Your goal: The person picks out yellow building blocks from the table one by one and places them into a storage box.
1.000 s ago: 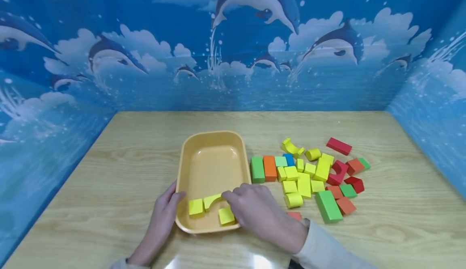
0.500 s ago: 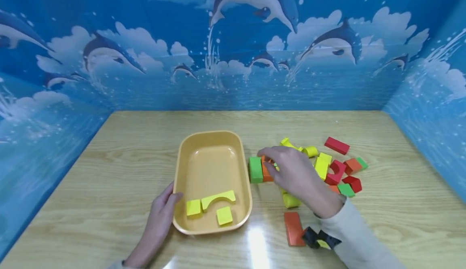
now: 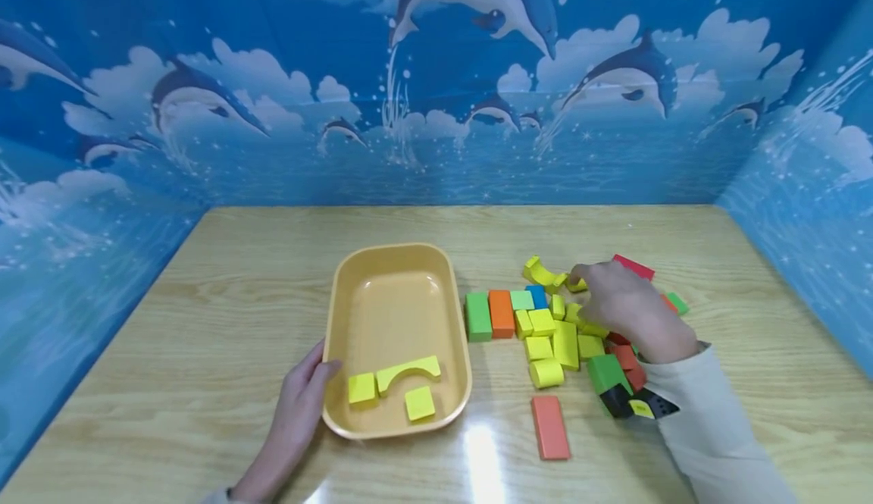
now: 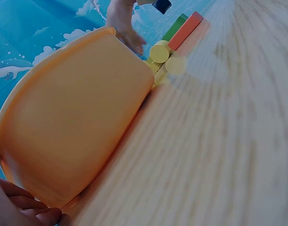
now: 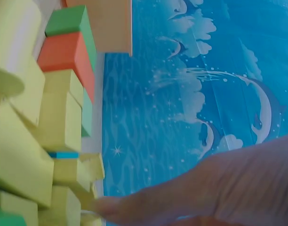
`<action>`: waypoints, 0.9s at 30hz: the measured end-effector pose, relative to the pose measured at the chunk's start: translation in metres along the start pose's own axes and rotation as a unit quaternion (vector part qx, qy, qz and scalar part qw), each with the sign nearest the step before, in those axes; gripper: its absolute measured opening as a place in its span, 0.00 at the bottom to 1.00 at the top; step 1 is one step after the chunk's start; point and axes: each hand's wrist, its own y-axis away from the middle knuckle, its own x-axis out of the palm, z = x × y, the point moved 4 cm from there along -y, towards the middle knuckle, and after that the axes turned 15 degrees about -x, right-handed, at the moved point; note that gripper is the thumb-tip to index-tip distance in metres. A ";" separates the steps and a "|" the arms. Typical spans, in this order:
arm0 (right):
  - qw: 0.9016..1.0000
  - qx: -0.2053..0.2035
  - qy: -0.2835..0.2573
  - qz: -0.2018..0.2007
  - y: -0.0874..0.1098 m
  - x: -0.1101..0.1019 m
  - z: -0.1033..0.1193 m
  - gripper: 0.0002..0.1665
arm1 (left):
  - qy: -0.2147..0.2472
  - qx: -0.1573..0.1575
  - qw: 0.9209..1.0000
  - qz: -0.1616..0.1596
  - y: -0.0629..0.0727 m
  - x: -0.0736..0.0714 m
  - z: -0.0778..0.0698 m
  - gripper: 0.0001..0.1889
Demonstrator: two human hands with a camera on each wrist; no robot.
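Note:
A tan plastic tray stands on the table with yellow blocks at its near end: an arch block, a cube and another cube. My left hand grips the tray's left side, thumb over the rim and fingers outside below it. My right hand is over the far right part of the block pile, with its fingertips close to a yellow cylinder. In the right wrist view the thumb reaches straight toward yellow blocks. The other fingertips are mostly hidden.
Beside the tray stand a green block, an orange block and several yellow blocks. A yellow arch lies behind them. A red flat block lies nearer. Dolphin-printed cloth walls the table's back and sides.
My right hand has left the arch block in the tray, crossed over the pile and moved right toward the yellow cylinder. The left hand keeps its grip on the tray.

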 end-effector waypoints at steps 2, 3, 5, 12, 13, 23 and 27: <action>0.999 0.015 -0.010 0.037 0.002 0.003 -0.005 0.32 | 0.001 -0.003 1.000 0.001 0.000 0.000 0.000 0.25; 0.998 0.021 -0.014 0.049 0.003 0.005 -0.006 0.35 | 0.002 -0.006 1.000 0.002 0.000 -0.001 0.000 0.25; 0.997 0.030 -0.023 0.060 0.004 0.007 -0.009 0.39 | 0.003 -0.008 1.000 0.001 0.000 -0.001 0.000 0.25; 0.996 0.039 -0.023 0.072 0.004 0.012 -0.013 0.41 | 0.004 0.009 1.000 0.002 0.000 -0.001 -0.003 0.25; 0.997 0.037 -0.019 0.071 0.003 0.012 -0.013 0.41 | 0.005 0.009 1.000 0.003 0.001 -0.001 -0.003 0.25; 0.998 0.015 0.030 0.058 -0.001 0.014 -0.016 0.34 | 0.008 -0.001 1.000 -0.002 -0.001 0.000 -0.003 0.25; 0.998 0.009 0.037 0.056 -0.002 0.014 -0.017 0.35 | 0.010 -0.001 1.000 -0.002 0.000 0.000 -0.002 0.25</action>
